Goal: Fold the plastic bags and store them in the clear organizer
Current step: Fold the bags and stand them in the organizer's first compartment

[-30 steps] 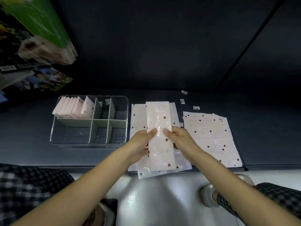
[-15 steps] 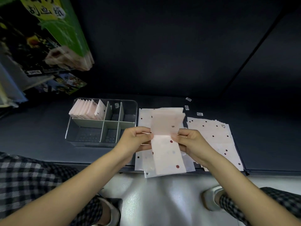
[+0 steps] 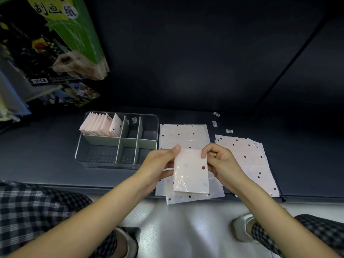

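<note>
Both hands hold a folded pale pink dotted plastic bag (image 3: 190, 172) above flat bags on a dark shelf (image 3: 46, 164). The left hand (image 3: 160, 164) and right hand (image 3: 221, 162) pinch its upper corners. The clear divided organizer (image 3: 119, 140) sits just left, with folded bags in its back-left compartment.

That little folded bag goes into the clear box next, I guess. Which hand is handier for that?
Probably the left hand. The clear organizer sits on that side, with earlier folded bags standing in its far-left compartment. The right hand, also pinching the folded bag, would have to cross over.
</note>
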